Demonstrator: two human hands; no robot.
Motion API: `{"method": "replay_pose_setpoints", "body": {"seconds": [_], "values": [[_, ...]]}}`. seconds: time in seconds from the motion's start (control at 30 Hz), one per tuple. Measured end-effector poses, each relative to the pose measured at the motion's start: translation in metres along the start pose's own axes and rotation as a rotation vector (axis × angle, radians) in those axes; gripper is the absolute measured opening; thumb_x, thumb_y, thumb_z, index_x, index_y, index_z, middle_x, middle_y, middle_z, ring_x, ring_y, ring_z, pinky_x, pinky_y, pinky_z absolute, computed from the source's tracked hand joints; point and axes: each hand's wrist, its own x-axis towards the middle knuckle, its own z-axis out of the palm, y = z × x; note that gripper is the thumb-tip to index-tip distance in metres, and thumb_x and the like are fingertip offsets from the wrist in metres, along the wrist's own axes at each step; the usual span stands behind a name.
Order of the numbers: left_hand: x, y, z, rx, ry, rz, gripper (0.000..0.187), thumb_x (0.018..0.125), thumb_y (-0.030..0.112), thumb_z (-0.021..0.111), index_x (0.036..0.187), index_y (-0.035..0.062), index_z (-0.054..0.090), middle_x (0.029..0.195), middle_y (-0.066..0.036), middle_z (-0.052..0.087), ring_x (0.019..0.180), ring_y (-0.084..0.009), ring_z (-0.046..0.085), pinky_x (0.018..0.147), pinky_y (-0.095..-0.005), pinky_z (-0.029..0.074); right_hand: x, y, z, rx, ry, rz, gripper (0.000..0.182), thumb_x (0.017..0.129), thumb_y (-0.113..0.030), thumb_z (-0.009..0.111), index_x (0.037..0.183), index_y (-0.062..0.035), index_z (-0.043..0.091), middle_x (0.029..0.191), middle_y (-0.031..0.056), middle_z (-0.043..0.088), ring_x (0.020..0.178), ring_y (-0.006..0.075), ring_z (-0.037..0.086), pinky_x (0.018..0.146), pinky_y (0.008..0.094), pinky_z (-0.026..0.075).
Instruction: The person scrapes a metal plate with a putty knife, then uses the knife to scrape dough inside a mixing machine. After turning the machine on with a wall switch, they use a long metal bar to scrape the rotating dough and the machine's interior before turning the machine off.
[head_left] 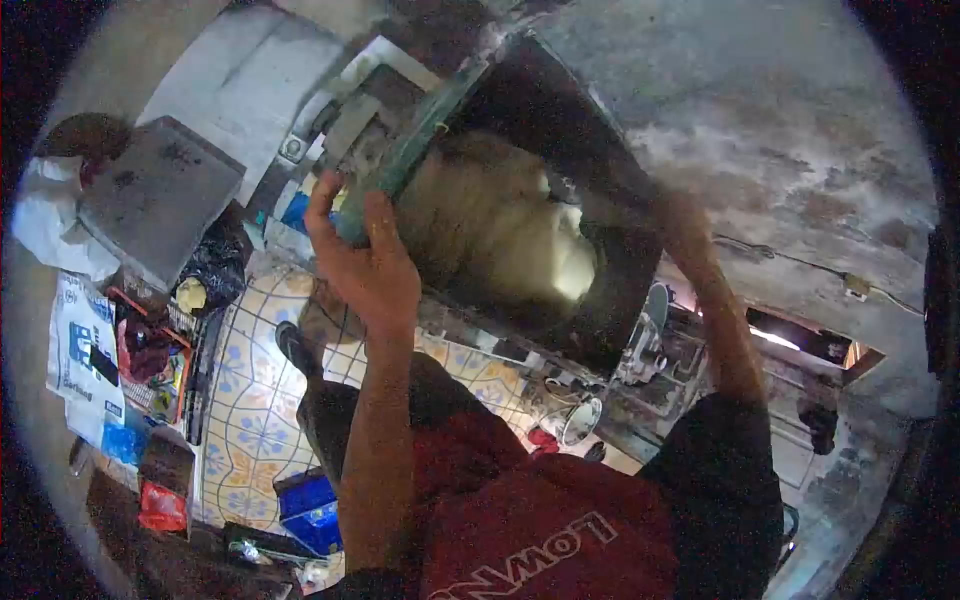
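In front of me a dark open-topped box [610,180] is tilted, with a worn greenish edge on its left side. Inside it lies a large beige mass [480,220] with a brightly lit patch at its right end; I cannot make out what it is. My left hand [368,262] is closed on the greenish edge, thumb and fingers on either side of it. On the opposite side my right hand [682,225] grips the box's right edge, its fingers partly hidden and blurred.
A stained grey wall [790,130] with a cable rises at right. A grey slab [160,200], white bags [85,350] and an orange rack [150,350] stand at left. On the patterned tile floor [250,400] are a blue box [310,512] and a white bucket [578,420].
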Motion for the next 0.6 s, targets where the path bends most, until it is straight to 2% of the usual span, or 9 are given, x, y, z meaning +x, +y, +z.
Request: {"method": "replay_pose_setpoints", "body": {"seconds": [0.03,0.07,0.23,0.3,0.37,0.47,0.53,0.57,0.6], "values": [[0.000,0.003,-0.001,-0.029,-0.004,-0.050,0.038,0.091,0.013,0.059,0.123,-0.0021,0.046,0.118,-0.016,0.052,0.109,-0.0256,0.050,0.097,-0.0359,0.037,0.003,0.001,0.007,0.035,-0.046,-0.005,0.032,0.087,-0.025,0.052,0.113,-0.0055,0.056,0.100,0.0179,0.061,0.091,0.0341,0.061,0.081,0.0481,0.048],[0.000,0.008,-0.001,-0.060,-0.002,-0.094,0.038,0.091,0.013,0.059,0.123,-0.0022,0.045,0.118,-0.015,0.052,0.109,-0.0250,0.050,0.096,-0.0356,0.037,0.011,0.007,0.023,0.051,-0.036,-0.050,0.032,0.087,-0.024,0.052,0.112,-0.0059,0.057,0.098,0.0175,0.061,0.088,0.0342,0.061,0.079,0.0483,0.048],[-0.001,0.002,0.003,-0.090,0.004,-0.091,0.038,0.091,0.013,0.059,0.124,-0.0018,0.045,0.118,-0.014,0.052,0.109,-0.0220,0.049,0.096,-0.0340,0.037,0.076,0.002,0.183,0.069,0.298,-0.283,0.029,0.084,-0.022,0.054,0.110,-0.0082,0.059,0.087,0.0159,0.063,0.078,0.0348,0.062,0.071,0.0492,0.048],[-0.002,0.010,-0.001,-0.175,-0.017,-0.187,0.038,0.091,0.013,0.059,0.124,-0.0014,0.045,0.119,-0.014,0.052,0.110,-0.0217,0.048,0.096,-0.0339,0.036,0.066,-0.001,0.163,0.146,0.361,-0.336,0.029,0.084,-0.021,0.054,0.110,-0.0091,0.059,0.084,0.0152,0.063,0.075,0.0346,0.062,0.069,0.0495,0.047],[-0.007,0.006,0.000,-0.113,-0.005,-0.137,0.038,0.091,0.015,0.058,0.124,-0.0010,0.046,0.119,-0.014,0.052,0.111,-0.0226,0.048,0.098,-0.0348,0.035,0.036,0.044,0.116,-0.002,-0.116,-0.115,0.044,0.092,-0.038,0.050,0.127,-0.0127,0.053,0.105,0.0164,0.064,0.093,0.0304,0.063,0.080,0.0464,0.051],[-0.002,-0.005,0.003,-0.042,0.027,-0.067,0.039,0.092,0.017,0.058,0.124,-0.0006,0.046,0.120,-0.014,0.051,0.114,-0.0237,0.047,0.099,-0.0359,0.034,-0.014,0.052,0.042,-0.109,0.072,-0.009,0.027,0.088,-0.017,0.050,0.112,-0.0074,0.056,0.083,0.0188,0.061,0.080,0.0370,0.062,0.071,0.0511,0.047],[-0.004,-0.007,0.003,-0.005,0.021,-0.055,0.039,0.092,0.018,0.057,0.124,-0.0010,0.046,0.122,-0.014,0.051,0.116,-0.0241,0.046,0.100,-0.0364,0.033,0.018,0.043,0.100,0.159,-0.079,0.031,0.028,0.092,-0.016,0.045,0.116,-0.0076,0.056,0.091,0.0240,0.062,0.090,0.0393,0.059,0.078,0.0513,0.046],[-0.007,-0.004,0.005,-0.128,0.044,-0.089,0.038,0.092,0.017,0.057,0.122,-0.0019,0.046,0.122,-0.015,0.051,0.117,-0.0246,0.045,0.102,-0.0373,0.032,0.024,0.048,0.139,0.241,0.045,-0.025,0.027,0.091,-0.016,0.046,0.115,-0.0077,0.057,0.093,0.0243,0.062,0.091,0.0394,0.059,0.079,0.0511,0.046],[-0.007,-0.004,0.007,-0.076,0.035,-0.076,0.038,0.092,0.017,0.057,0.122,-0.0021,0.046,0.122,-0.015,0.051,0.117,-0.0248,0.046,0.102,-0.0375,0.032,0.025,0.037,0.147,0.314,0.164,-0.091,0.027,0.091,-0.016,0.047,0.114,-0.0079,0.058,0.096,0.0246,0.062,0.092,0.0394,0.059,0.081,0.0509,0.046]]}}
